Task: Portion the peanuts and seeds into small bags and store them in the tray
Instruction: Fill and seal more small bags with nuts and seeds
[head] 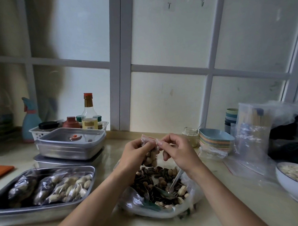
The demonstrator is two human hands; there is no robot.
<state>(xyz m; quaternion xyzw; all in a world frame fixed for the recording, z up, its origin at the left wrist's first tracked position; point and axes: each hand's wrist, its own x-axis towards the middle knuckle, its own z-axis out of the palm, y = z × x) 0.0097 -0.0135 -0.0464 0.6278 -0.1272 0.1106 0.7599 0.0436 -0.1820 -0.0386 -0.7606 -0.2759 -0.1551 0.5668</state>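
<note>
While left grip [138,153] and right grip [178,151] pinch its top: small clear red-striped plastic bag of peanuts [150,158].

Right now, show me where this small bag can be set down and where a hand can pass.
Bare counter lies between the stacked steel containers and the glass jar. Another patch runs between the open bag of peanuts and seeds and the white bowl. The tray is nearly filled with bags. The right side is crowded with plastic bags.
</note>
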